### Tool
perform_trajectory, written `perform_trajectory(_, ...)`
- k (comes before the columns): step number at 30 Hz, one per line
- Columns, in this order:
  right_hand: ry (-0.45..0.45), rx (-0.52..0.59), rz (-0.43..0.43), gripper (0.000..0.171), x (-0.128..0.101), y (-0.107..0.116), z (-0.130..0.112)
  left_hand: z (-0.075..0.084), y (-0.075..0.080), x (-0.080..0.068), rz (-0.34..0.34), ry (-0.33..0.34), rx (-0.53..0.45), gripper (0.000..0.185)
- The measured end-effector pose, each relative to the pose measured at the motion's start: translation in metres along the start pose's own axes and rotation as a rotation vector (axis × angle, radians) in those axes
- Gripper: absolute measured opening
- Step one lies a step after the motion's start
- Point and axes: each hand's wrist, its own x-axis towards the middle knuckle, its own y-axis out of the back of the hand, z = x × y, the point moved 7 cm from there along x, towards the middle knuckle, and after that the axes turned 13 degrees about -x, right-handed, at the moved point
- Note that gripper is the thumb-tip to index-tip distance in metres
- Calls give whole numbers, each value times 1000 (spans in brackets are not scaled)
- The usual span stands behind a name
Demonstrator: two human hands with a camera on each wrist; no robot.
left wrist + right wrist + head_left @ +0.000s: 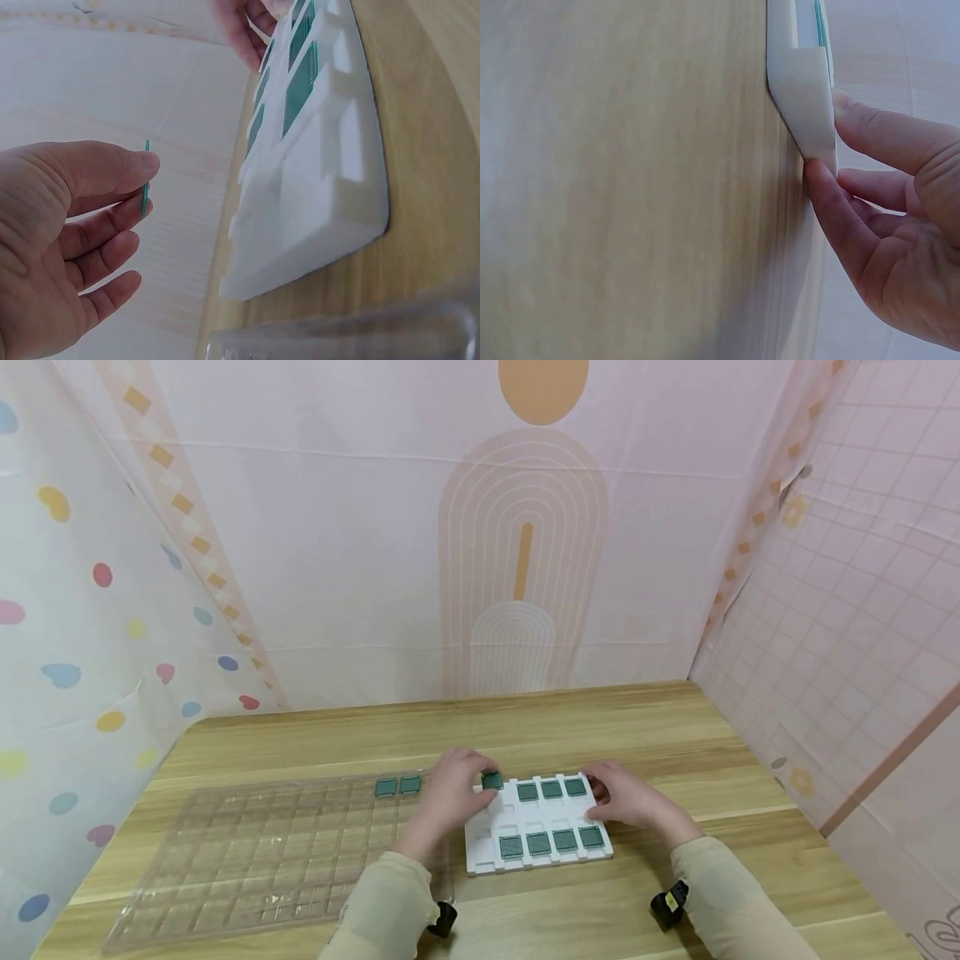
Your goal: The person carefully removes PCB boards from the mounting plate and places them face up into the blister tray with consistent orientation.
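My left hand (452, 793) pinches a small green circuit board (491, 780) between thumb and fingertips. In the left wrist view this board (145, 184) is edge-on, apart from the white tray. The white tray (482, 837) lies on the table, with more green boards (537, 843) in two rows of recesses. At its left end, recesses without boards show. My right hand (628, 795) holds the tray's right end. In the right wrist view the thumb presses the upper face and a finger is at the lower edge of the tray (806, 97).
Left of the white tray lies a large clear plastic tray (255, 843) with many compartments. Two green boards (397, 786) sit in its far right row. The wooden table (555, 910) meets patterned cloth walls (360, 568) behind and at both sides.
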Motion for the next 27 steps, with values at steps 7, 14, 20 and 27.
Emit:
perform_trajectory(7, 8, -4, 2, 69, 0, 0, -1, -3, 10, -1, 7, -7, 40, 23)
perform_trajectory(14, 3, 3, 0, 68, 0, 0, -1, -9, 19, -2, -2, 23, 59, 22)
perform_trajectory(20, -2, -3, -1, 69, 0, 0, 0, -15, 28, -3, 32, 28, 68, 24)
perform_trajectory(27, -11, 5, -5, 68, 0, -1, 0, -21, 35, -6, 37, 23, 68, 24)
